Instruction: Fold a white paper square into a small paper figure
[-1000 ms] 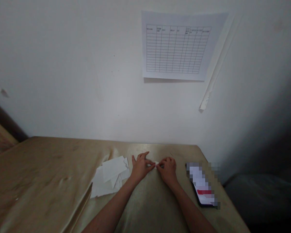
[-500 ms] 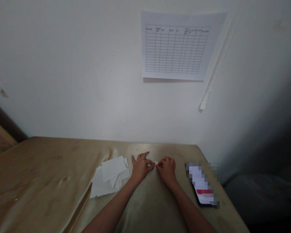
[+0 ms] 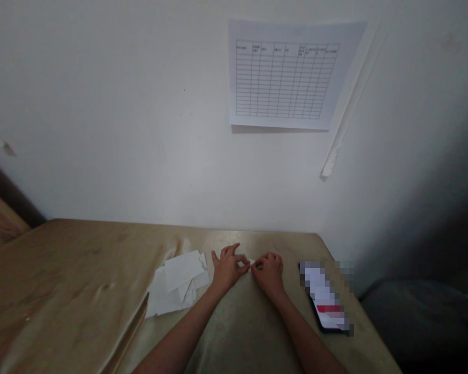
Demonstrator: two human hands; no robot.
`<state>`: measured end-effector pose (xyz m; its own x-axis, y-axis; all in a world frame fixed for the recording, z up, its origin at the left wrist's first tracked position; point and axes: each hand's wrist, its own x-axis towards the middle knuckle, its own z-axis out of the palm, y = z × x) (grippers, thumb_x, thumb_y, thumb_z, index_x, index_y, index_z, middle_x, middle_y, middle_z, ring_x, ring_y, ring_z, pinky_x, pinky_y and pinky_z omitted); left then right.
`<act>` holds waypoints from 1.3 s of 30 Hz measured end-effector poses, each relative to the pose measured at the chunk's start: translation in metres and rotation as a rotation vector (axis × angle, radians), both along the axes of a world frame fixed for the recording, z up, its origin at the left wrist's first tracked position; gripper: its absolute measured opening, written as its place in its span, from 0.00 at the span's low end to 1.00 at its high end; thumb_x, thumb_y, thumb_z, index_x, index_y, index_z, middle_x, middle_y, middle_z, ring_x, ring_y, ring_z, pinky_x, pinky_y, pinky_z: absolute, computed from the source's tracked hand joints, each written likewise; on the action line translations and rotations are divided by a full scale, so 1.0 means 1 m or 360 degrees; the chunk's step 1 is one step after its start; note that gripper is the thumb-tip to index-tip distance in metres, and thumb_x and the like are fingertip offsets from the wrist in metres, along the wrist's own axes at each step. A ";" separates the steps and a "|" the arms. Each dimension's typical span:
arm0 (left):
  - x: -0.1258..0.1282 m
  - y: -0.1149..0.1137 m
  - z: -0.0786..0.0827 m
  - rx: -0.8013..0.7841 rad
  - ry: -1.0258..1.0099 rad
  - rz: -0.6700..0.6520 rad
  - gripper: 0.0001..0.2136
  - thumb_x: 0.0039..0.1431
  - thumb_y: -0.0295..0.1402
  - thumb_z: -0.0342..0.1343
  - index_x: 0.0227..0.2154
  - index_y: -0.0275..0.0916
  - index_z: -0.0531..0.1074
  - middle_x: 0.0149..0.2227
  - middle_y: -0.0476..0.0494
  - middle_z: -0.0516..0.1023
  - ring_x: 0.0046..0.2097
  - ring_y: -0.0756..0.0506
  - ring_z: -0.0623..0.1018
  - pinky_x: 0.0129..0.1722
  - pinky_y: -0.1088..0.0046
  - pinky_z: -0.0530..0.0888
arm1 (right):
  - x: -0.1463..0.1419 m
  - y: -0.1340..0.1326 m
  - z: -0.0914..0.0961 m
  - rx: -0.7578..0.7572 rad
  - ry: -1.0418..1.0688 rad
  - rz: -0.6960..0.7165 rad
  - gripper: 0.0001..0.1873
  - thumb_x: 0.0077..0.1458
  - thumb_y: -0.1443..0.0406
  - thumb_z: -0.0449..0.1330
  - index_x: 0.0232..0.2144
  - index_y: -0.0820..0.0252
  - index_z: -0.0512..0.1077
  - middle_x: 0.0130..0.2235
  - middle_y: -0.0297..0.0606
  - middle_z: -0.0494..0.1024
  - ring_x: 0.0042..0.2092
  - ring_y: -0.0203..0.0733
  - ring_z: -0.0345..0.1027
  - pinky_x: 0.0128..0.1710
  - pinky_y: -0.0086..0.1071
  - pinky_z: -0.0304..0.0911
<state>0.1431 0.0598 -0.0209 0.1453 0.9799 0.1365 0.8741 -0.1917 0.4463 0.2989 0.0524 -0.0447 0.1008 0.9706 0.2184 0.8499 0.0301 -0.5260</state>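
Observation:
Between my fingertips is a small piece of white paper [image 3: 251,262], mostly covered by the fingers. My left hand [image 3: 229,267] pinches its left side with thumb and index finger, the other fingers spread upward. From the right, my right hand [image 3: 269,271] pinches the same piece, its remaining fingers curled. Both hands are low over the tan-covered table [image 3: 237,332]. Left of my left hand lies a loose pile of torn white paper sheets [image 3: 183,275], overlapping one another.
A phone [image 3: 325,301] with a lit, blurred screen lies to the right of my right hand. Behind the table rises a white wall [image 3: 140,171], bearing a printed table sheet [image 3: 281,78] and a white strip [image 3: 347,114]. A dark shape [image 3: 421,317] sits beyond the right edge.
Almost nothing differs. Both hands keep their pinch on the small paper at the same spot; the view has shifted very slightly.

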 end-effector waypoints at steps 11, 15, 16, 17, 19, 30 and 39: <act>-0.002 0.002 -0.001 -0.0052 0.0016 -0.0024 0.07 0.55 0.39 0.62 0.37 0.57 0.79 0.66 0.54 0.62 0.67 0.35 0.57 0.62 0.30 0.38 | 0.008 -0.001 -0.001 -0.0002 -0.0056 0.0113 0.11 0.55 0.62 0.62 0.41 0.52 0.77 0.47 0.41 0.74 0.53 0.50 0.61 0.58 0.40 0.48; -0.004 0.004 -0.003 -0.0084 0.0008 -0.0044 0.08 0.56 0.38 0.62 0.38 0.58 0.79 0.67 0.55 0.62 0.68 0.35 0.56 0.62 0.29 0.39 | 0.015 0.004 0.000 -0.0064 0.0009 0.0218 0.12 0.55 0.65 0.61 0.42 0.50 0.78 0.48 0.39 0.74 0.54 0.47 0.60 0.58 0.37 0.49; -0.005 0.005 -0.003 -0.0085 0.0011 -0.0051 0.07 0.56 0.38 0.62 0.38 0.58 0.79 0.67 0.55 0.62 0.68 0.34 0.56 0.61 0.29 0.39 | 0.017 0.005 0.001 -0.0077 0.0025 0.0224 0.12 0.54 0.65 0.61 0.42 0.50 0.78 0.48 0.39 0.74 0.54 0.47 0.61 0.58 0.36 0.49; -0.006 0.005 -0.004 -0.0085 0.0016 -0.0060 0.07 0.57 0.38 0.61 0.38 0.58 0.79 0.67 0.55 0.61 0.68 0.34 0.56 0.61 0.29 0.39 | 0.019 0.005 0.001 -0.0084 0.0037 0.0233 0.12 0.54 0.66 0.61 0.41 0.50 0.78 0.47 0.39 0.74 0.54 0.46 0.61 0.58 0.36 0.49; -0.007 0.006 -0.005 -0.0091 0.0027 -0.0076 0.08 0.57 0.38 0.61 0.39 0.59 0.79 0.67 0.55 0.61 0.68 0.34 0.55 0.61 0.29 0.39 | 0.021 0.006 0.002 -0.0094 0.0041 0.0261 0.13 0.53 0.67 0.62 0.42 0.50 0.78 0.47 0.38 0.75 0.54 0.45 0.61 0.57 0.35 0.50; -0.012 0.003 -0.007 -0.0058 0.0036 -0.0119 0.10 0.58 0.38 0.59 0.42 0.60 0.78 0.66 0.52 0.63 0.69 0.35 0.56 0.63 0.31 0.39 | 0.025 0.003 -0.002 -0.0027 0.0045 0.0322 0.13 0.58 0.66 0.58 0.42 0.49 0.78 0.47 0.38 0.74 0.53 0.45 0.61 0.56 0.36 0.51; -0.002 -0.002 -0.004 0.0017 0.0060 -0.0047 0.07 0.59 0.42 0.60 0.40 0.56 0.79 0.64 0.49 0.65 0.67 0.35 0.58 0.62 0.30 0.40 | 0.015 0.001 0.002 0.0029 0.0043 0.0190 0.09 0.54 0.60 0.64 0.39 0.50 0.78 0.45 0.39 0.74 0.52 0.47 0.62 0.57 0.37 0.51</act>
